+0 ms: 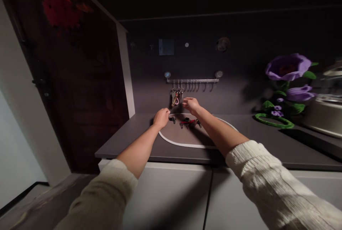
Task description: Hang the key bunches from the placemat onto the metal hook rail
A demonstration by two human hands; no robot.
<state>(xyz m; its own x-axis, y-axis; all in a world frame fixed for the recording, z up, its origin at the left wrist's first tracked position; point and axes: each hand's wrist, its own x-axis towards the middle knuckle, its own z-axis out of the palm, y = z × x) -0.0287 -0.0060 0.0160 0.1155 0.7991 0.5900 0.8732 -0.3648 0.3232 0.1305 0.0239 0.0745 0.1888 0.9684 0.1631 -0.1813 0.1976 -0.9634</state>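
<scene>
A bunch of keys [175, 98] with a pink ring and a gold-coloured tag hangs from hooks on the wall rail [192, 80]. My right hand [191, 104] is raised beside it, the fingers pinched at the silver keys [181, 96] on the bunch's right side. Low over the left edge of the mat [181, 139], my left hand [161, 117] has its fingers curled in; what they hold, if anything, is hidden. Just right of it lies a small dark key set [172, 119]. Further along the mat are more dark and red key-like items [188, 121], partly shadowed.
Several bare hooks [197, 87] hang along the rail's right part. Purple artificial flowers [290, 68] with a green ring base [275, 121] stand at the right, beside a pale round container [326, 114]. A dark door [80, 91] is at the left. White cabinets [171, 194] sit below the counter.
</scene>
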